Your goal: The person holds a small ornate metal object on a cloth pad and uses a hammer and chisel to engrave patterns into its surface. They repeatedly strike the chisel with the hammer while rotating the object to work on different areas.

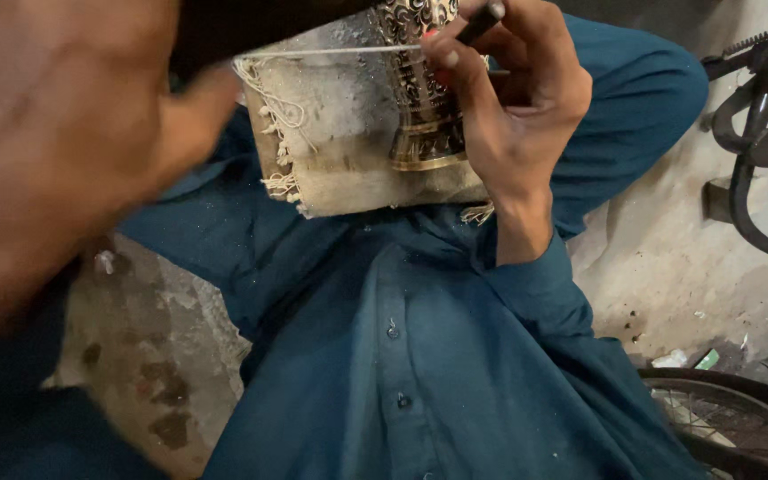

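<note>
The right hand (513, 107) is gripping a thin dark tool (480, 21) against an engraved metal vessel (424, 98), which is resting on a frayed, dusty cloth (331, 133) over the lap. The left hand (64, 151) is blurring close to the camera, its thumb nearing the cloth's edge. A bicycle wheel (740, 427) is lying at lower right.

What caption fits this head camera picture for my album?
Right hand holds a thin dark tool against an engraved metal vessel on a frayed cloth; blurred left hand close by.
</note>
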